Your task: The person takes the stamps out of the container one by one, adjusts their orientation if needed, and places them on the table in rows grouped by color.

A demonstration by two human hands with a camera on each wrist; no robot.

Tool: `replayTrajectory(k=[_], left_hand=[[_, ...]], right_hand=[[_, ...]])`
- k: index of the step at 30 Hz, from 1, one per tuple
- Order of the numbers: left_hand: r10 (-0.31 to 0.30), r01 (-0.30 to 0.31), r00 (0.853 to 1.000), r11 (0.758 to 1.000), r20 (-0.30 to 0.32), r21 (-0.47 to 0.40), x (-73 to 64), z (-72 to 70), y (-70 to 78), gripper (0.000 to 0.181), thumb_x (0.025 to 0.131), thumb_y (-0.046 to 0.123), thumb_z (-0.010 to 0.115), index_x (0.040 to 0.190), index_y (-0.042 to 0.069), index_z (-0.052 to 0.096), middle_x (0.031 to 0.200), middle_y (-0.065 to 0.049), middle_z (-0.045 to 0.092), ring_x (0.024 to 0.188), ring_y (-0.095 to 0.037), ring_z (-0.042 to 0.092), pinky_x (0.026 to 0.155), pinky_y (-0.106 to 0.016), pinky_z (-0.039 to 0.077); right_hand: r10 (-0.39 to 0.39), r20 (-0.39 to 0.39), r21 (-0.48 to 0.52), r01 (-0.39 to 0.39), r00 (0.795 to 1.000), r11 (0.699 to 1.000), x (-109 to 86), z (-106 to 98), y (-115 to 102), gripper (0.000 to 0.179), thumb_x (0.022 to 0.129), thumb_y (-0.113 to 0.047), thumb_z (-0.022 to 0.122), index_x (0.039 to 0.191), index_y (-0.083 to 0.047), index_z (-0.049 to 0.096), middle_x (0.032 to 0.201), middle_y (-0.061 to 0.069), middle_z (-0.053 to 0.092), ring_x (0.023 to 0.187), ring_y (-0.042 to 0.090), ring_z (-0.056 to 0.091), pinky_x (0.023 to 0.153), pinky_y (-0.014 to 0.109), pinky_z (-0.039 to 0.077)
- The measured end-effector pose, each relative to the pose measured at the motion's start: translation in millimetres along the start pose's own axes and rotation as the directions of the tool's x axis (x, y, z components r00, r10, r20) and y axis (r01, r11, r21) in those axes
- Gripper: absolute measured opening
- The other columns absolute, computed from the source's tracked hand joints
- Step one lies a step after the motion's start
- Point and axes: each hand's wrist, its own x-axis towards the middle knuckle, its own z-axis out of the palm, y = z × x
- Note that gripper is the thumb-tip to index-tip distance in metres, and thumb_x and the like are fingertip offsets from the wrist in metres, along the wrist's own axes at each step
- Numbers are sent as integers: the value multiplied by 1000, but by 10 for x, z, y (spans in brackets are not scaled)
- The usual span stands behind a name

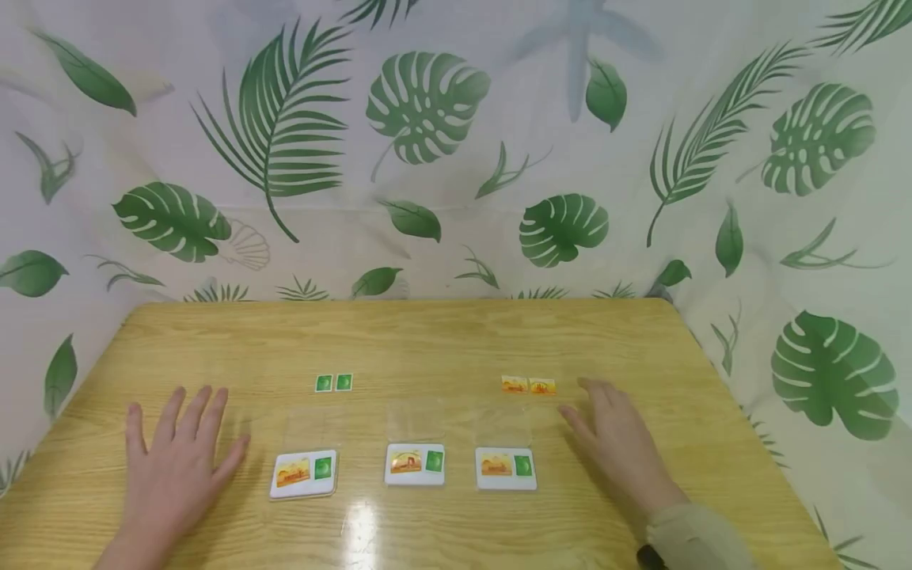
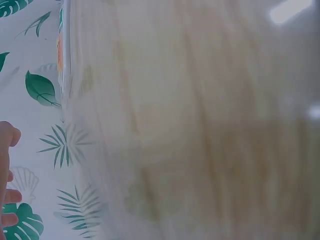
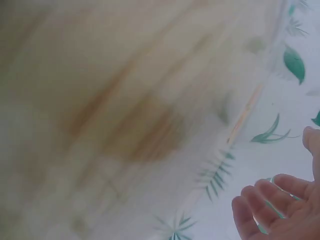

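My left hand (image 1: 174,467) rests on the wooden table with its fingers spread, left of a white card (image 1: 302,489) bearing an orange and a green stamp. Two similar cards lie to its right: a middle card (image 1: 416,480) and a right card (image 1: 506,482). My right hand (image 1: 623,443) is at the right of that row, fingers extended, holding nothing. It is nearest to two loose orange stamps (image 1: 514,385). Two loose green stamps (image 1: 324,383) lie behind the left card. Fingers of each hand also show at the edges of the wrist views.
Clear, see-through flaps (image 1: 416,419) lie behind the cards. The wooden table (image 1: 413,336) ends at a leaf-printed cloth (image 1: 456,253) at the back and sides. Light glares off the tabletop near the front.
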Motion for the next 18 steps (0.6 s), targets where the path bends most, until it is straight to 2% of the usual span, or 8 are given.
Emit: replayTrajectory(k=[2, 5, 12, 15, 18], left_hand=[[-19, 19, 1000, 1000, -6, -24, -10, -8, 19, 69, 91, 47, 56, 144, 7, 36, 141, -20, 40, 134, -42, 24, 109, -60, -14], [-38, 36, 999, 997, -21, -69, -34, -8, 46, 67, 92, 47, 55, 142, 6, 38, 139, -20, 42, 131, -43, 27, 110, -60, -14], [-81, 73, 996, 983, -41, -171, -87, 11, 108, 62, 93, 45, 55, 138, 3, 44, 135, -22, 46, 127, -45, 32, 110, -61, -10], [-92, 77, 994, 969, -53, -234, -102, 25, 126, 60, 94, 42, 56, 136, 1, 44, 134, -24, 47, 122, -46, 37, 110, -64, -3], [-105, 83, 993, 943, -54, -321, -125, 49, 147, 60, 95, 38, 56, 137, -1, 42, 133, -27, 46, 120, -47, 39, 108, -68, 6]], right_hand=[[47, 48, 76, -51, 998, 996, 13, 3, -56, 64, 98, -46, 48, 136, 5, 42, 134, 26, 46, 122, 42, 42, 102, 59, 35], [73, 83, 162, -86, 994, 983, 27, 17, -151, 63, 98, -46, 48, 136, 4, 43, 132, 23, 49, 119, 39, 46, 99, 57, 39], [46, 83, 358, -73, 996, 931, 69, 72, -390, 54, 99, -41, 50, 130, 2, 49, 114, 12, 58, 104, 28, 53, 87, 46, 49], [30, 85, 410, -62, 996, 910, 85, 102, -496, 50, 99, -39, 51, 128, 2, 52, 110, 8, 59, 99, 22, 55, 83, 41, 51], [14, 88, 448, -52, 996, 893, 90, 119, -605, 45, 98, -35, 53, 125, 1, 54, 106, 6, 61, 96, 19, 56, 81, 38, 51]])
